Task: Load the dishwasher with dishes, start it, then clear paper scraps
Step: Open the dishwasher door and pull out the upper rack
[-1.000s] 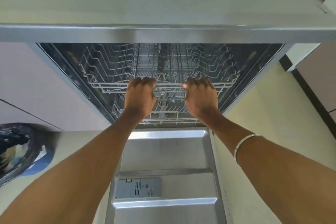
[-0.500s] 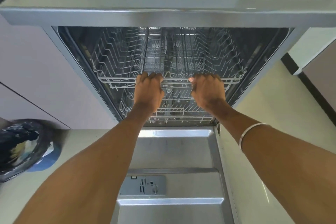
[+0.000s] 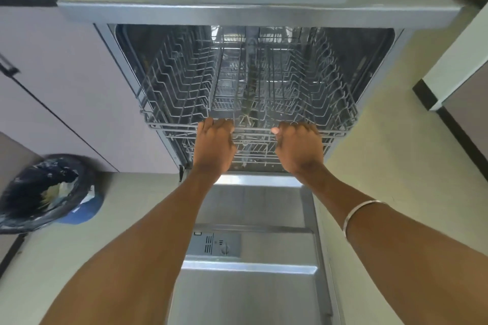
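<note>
A person's left hand (image 3: 214, 146) and right hand (image 3: 299, 146) curl their fingers over the front rail of the upper rack (image 3: 264, 97), one of two wire racks visible in the open dishwasher (image 3: 258, 12) at frame centre; the lower rack (image 3: 253, 159) sits beneath, the door (image 3: 250, 293) lies flat below. One bracelet (image 3: 363, 210) circles the right wrist. One lined bin (image 3: 47, 192) stands lower left. No writing is legible

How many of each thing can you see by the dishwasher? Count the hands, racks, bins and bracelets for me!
Hands: 2, the left hand and the right hand, both gripping the upper rack's front rail
Wire racks: 2, the upper rack and the lower rack, no dishes visible in either
Trash bins: 1
Bracelets: 1
Total: 6
</note>
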`<state>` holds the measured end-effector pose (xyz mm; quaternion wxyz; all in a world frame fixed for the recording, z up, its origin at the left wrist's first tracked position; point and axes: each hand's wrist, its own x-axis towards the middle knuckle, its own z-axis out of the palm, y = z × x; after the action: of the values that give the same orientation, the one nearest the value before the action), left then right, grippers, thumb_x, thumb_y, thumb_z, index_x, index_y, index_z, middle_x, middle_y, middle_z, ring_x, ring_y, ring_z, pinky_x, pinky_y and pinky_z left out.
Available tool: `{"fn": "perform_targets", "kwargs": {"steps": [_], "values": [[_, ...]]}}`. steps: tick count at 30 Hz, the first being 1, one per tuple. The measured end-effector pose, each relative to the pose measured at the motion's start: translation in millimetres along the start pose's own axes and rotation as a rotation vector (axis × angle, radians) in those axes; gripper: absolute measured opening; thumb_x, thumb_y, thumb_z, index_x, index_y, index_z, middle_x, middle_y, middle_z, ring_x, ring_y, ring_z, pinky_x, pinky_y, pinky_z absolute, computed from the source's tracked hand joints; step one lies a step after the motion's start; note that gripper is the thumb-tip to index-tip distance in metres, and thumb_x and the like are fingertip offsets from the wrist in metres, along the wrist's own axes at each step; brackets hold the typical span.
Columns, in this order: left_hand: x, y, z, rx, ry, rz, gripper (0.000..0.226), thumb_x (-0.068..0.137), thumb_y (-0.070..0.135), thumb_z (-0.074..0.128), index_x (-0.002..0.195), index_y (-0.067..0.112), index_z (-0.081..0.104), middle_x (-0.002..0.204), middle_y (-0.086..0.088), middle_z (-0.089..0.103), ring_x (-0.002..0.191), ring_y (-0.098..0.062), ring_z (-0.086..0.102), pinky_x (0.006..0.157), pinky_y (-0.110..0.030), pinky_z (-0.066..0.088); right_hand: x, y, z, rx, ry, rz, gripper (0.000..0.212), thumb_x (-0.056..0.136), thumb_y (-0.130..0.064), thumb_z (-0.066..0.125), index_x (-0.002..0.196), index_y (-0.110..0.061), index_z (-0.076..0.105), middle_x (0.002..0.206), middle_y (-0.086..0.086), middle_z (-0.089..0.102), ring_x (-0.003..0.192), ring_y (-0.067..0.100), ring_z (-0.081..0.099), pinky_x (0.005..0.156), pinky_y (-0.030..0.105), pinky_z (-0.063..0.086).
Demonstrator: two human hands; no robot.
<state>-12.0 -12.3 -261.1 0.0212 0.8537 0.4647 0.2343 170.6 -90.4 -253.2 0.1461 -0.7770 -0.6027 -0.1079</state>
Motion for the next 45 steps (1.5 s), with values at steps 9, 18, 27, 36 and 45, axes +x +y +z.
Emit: {"fn": "perform_targets", "kwargs": {"steps": [9,18,27,36,45], "values": [[-43.8,21.9,-15.9,-0.019,-0.015,-0.056,0.019,0.083,0.002,0.062,0.098,0.013,0.064,0.095,0.000,0.068,0.093,-0.019,0.050,0.094,-0.033,0.036,-42.5,4.2,-14.3,0.014,-0.003,-0.024,0.025,0.088,-0.023,0.057,0.109,-0.016,0.070,0.086,0.005,0.074,0.082,0.022,0.068,0.091,0.035,0.050],[-75.8,18.3,-33.0,-0.030,-0.025,-0.033,0.025,0.078,-0.001,0.063,0.101,0.010,0.065,0.096,-0.003,0.068,0.093,-0.024,0.053,0.091,-0.036,0.038,-77.9,-16.6,-22.4,0.025,-0.005,0.043,0.021,0.081,-0.018,0.061,0.099,-0.016,0.072,0.083,0.008,0.074,0.080,0.027,0.069,0.087,0.036,0.050],[-116.9,26.7,-48.6,-0.027,-0.061,-0.027,0.029,0.071,-0.001,0.067,0.093,0.015,0.063,0.091,0.001,0.067,0.091,-0.024,0.053,0.088,-0.037,0.041,-117.9,-23.0,-37.6,-0.009,-0.002,0.045,0.017,0.088,-0.023,0.055,0.092,-0.017,0.071,0.078,0.006,0.073,0.081,0.028,0.066,0.086,0.036,0.048],[-162.9,34.2,-63.5,-0.021,-0.083,-0.028,0.033,0.062,0.001,0.073,0.088,0.018,0.062,0.082,0.003,0.064,0.082,-0.023,0.053,0.082,-0.036,0.043,-166.8,-32.7,-55.2,0.024,0.005,0.041,0.005,0.082,-0.015,0.068,0.084,-0.019,0.071,0.072,0.002,0.072,0.077,0.026,0.068,0.086,0.039,0.052],[-203.5,42.5,-83.5,-0.059,-0.137,-0.024,0.036,0.061,-0.001,0.072,0.084,0.021,0.055,0.078,0.008,0.056,0.077,-0.019,0.045,0.079,-0.030,0.037,-205.4,-38.1,-71.0,-0.004,-0.052,0.005,0.035,0.093,-0.031,0.036,0.083,-0.022,0.068,0.075,-0.004,0.071,0.069,0.019,0.065,0.073,0.030,0.045]]}}
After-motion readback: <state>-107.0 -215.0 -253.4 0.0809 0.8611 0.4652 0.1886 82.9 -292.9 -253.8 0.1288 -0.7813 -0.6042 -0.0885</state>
